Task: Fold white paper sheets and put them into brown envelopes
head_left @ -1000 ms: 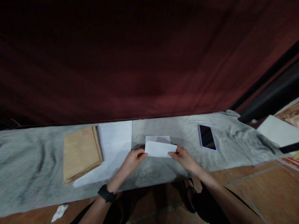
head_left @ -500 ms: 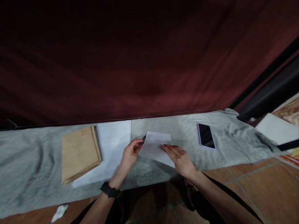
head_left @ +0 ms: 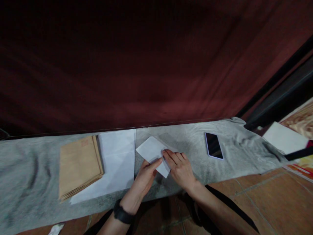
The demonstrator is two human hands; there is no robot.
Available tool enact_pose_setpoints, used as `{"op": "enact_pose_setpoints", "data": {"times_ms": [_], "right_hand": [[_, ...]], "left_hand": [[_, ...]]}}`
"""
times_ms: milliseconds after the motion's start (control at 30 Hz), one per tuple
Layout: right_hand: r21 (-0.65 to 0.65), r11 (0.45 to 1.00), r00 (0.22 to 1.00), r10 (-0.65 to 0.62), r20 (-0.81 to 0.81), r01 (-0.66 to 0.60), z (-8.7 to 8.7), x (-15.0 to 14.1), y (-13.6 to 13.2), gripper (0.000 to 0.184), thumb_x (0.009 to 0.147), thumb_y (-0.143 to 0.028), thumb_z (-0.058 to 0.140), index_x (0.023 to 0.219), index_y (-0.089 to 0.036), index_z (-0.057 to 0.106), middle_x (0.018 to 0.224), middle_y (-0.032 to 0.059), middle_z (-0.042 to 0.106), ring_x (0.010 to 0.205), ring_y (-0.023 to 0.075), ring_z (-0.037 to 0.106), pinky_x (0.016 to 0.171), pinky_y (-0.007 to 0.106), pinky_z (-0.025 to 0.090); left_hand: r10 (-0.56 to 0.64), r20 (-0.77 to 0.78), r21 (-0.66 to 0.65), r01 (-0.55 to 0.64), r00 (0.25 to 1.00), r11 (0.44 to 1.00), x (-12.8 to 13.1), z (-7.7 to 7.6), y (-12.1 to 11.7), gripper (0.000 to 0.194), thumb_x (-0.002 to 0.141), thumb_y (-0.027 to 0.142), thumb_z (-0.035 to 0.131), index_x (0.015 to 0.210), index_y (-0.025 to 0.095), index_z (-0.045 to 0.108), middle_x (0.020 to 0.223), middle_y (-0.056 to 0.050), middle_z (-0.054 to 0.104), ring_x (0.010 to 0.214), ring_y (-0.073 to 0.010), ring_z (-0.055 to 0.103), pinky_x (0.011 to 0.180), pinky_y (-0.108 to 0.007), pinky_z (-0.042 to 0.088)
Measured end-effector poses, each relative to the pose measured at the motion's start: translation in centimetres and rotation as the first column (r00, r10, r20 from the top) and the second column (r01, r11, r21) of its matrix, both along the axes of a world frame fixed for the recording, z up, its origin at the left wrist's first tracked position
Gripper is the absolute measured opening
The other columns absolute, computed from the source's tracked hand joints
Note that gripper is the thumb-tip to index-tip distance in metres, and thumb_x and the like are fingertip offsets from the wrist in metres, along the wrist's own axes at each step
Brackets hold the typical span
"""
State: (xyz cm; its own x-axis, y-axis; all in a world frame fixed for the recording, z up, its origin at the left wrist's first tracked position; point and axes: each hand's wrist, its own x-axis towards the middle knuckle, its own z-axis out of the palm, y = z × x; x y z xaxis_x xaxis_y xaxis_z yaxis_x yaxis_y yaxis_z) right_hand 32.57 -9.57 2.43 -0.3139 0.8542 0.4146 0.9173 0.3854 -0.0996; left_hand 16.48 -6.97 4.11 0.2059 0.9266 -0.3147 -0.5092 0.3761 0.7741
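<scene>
A folded sheet of white paper (head_left: 151, 148) is held over the grey cloth, turned at a slant. My left hand (head_left: 146, 178) grips its near left edge, thumb on top and fingers underneath. My right hand (head_left: 181, 168) closes on the right side of the paper, its fingertips pressed near the middle close to my left thumb. Part of the sheet behind the right fingers is hidden. To the left, white paper sheets (head_left: 118, 163) lie flat, partly under a stack of brown envelopes (head_left: 79, 163).
A phone in a purple case (head_left: 214, 145) lies on the grey cloth (head_left: 234, 153) to the right. Behind rises a dark red surface (head_left: 151, 81). A white flat object (head_left: 285, 138) is at far right. A white scrap (head_left: 56, 229) lies on the tiled floor (head_left: 246, 189).
The paper has turned and now looks smaller. My left hand moved right and nearer, from the paper's left side to its near edge, with the thumb on top. My right fingers curled more.
</scene>
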Motion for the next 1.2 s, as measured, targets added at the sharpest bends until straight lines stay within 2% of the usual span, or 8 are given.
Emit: {"op": "enact_pose_setpoints", "data": {"times_ms": [267, 433, 500, 600, 733, 867, 1067, 1200], "right_hand": [[0.144, 0.988, 0.983, -0.029, -0.181, 0.056, -0.7, 3.4, 2.9, 0.064, 0.087, 0.0, 0.039, 0.147, -0.021, 0.046, 0.143, 0.0069, 0.058, 0.123, 0.0216, 0.056, 0.103, 0.04, 0.043], [0.198, 0.98, 0.999, -0.005, 0.034, -0.002, -1.1, 4.7, 2.4, 0.056, 0.092, -0.002, 0.04, 0.146, -0.017, 0.048, 0.143, 0.0101, 0.058, 0.125, 0.024, 0.056, 0.112, 0.045, 0.033], [0.12, 0.992, 0.994, 0.033, 0.103, -0.045, -1.7, 4.4, 1.9, 0.052, 0.092, -0.003, 0.042, 0.14, -0.017, 0.055, 0.138, 0.0102, 0.062, 0.12, 0.0241, 0.059, 0.111, 0.045, 0.034], [-0.023, 0.996, 0.984, 0.093, 0.153, -0.091, -2.6, 3.9, 1.2, 0.048, 0.09, -0.003, 0.044, 0.133, -0.018, 0.061, 0.134, 0.0095, 0.065, 0.117, 0.0238, 0.061, 0.111, 0.045, 0.033], [-0.16, 0.982, 0.976, 0.129, 0.177, -0.101, -3.4, 4.1, 0.5, 0.048, 0.089, -0.003, 0.042, 0.129, -0.018, 0.064, 0.133, 0.0104, 0.066, 0.117, 0.0234, 0.062, 0.112, 0.046, 0.034], [-0.236, 0.967, 0.985, 0.129, 0.112, -0.099, -3.5, 4.8, 0.2, 0.054, 0.087, -0.005, 0.04, 0.134, -0.02, 0.061, 0.141, 0.0081, 0.061, 0.124, 0.0227, 0.059, 0.115, 0.047, 0.035], [-0.32, 0.946, 0.99, 0.013, -0.14, -0.058, -3.9, 3.9, 0.9, 0.049, 0.1, -0.029, 0.036, 0.144, -0.017, 0.053, 0.146, 0.0106, 0.055, 0.134, 0.0249, 0.053, 0.114, 0.046, 0.042], [-0.319, 0.944, 0.971, 0.01, -0.24, -0.088, -5.5, 1.6, 1.8, 0.058, 0.105, -0.044, 0.024, 0.157, -0.018, 0.03, 0.16, 0.0095, 0.035, 0.148, 0.0214, 0.032, 0.12, 0.045, 0.033]], "left_hand": [[-0.102, 0.007, -0.011, 0.102, 0.995, 0.995, -2.3, 0.7, 3.7, 0.048, 0.058, 0.018, 0.081, 0.105, 0.011, 0.072, 0.099, -0.011, 0.078, 0.097, -0.0293, 0.072, 0.09, -0.038, 0.054], [-0.007, -0.354, 0.176, 0.074, 0.935, 0.982, -3.3, -1.4, 5.7, 0.041, 0.071, 0.022, 0.069, 0.112, 0.014, 0.069, 0.099, -0.008, 0.078, 0.092, -0.0277, 0.072, 0.088, -0.041, 0.055], [0.121, -0.628, 0.298, 0.094, 0.769, 0.95, -3.4, -2.5, 6.2, 0.044, 0.077, 0.017, 0.061, 0.121, 0.014, 0.065, 0.107, -0.01, 0.076, 0.099, -0.0276, 0.07, 0.092, -0.042, 0.054], [0.26, -0.891, 0.362, 0.236, 0.372, 0.902, -3.1, -3.6, 5.9, 0.061, 0.084, 0.011, 0.053, 0.145, 0.013, 0.047, 0.121, -0.014, 0.07, 0.106, -0.0284, 0.069, 0.097, -0.042, 0.052], [0.345, -0.938, 0.29, 0.461, -0.036, 0.839, -2.4, -4.3, 4.2, 0.075, 0.088, 0.003, 0.039, 0.159, 0.018, 0.02, 0.133, -0.018, 0.062, 0.097, -0.0257, 0.071, 0.09, -0.04, 0.055], [0.458, -0.839, 0.241, 0.554, -0.294, 0.797, -1.4, -4.8, 2.6, 0.073, 0.087, 0.0, 0.037, 0.157, 0.017, 0.026, 0.157, -0.019, 0.038, 0.13, -0.0317, 0.054, 0.109, -0.05, 0.043], [0.579, -0.797, 0.226, 0.805, -0.172, 0.549, -0.2, -6.3, 1.5, 0.058, 0.093, 0.012, 0.04, 0.151, 0.016, 0.039, 0.165, -0.01, 0.027, 0.153, -0.0268, 0.021, 0.124, -0.051, 0.019], [0.534, -0.834, 0.216, 0.808, -0.138, 0.547, 0.1, -7.0, 1.3, 0.056, 0.097, 0.018, 0.036, 0.153, 0.012, 0.034, 0.164, -0.014, 0.027, 0.153, -0.027, 0.018, 0.124, -0.054, 0.016]]}}
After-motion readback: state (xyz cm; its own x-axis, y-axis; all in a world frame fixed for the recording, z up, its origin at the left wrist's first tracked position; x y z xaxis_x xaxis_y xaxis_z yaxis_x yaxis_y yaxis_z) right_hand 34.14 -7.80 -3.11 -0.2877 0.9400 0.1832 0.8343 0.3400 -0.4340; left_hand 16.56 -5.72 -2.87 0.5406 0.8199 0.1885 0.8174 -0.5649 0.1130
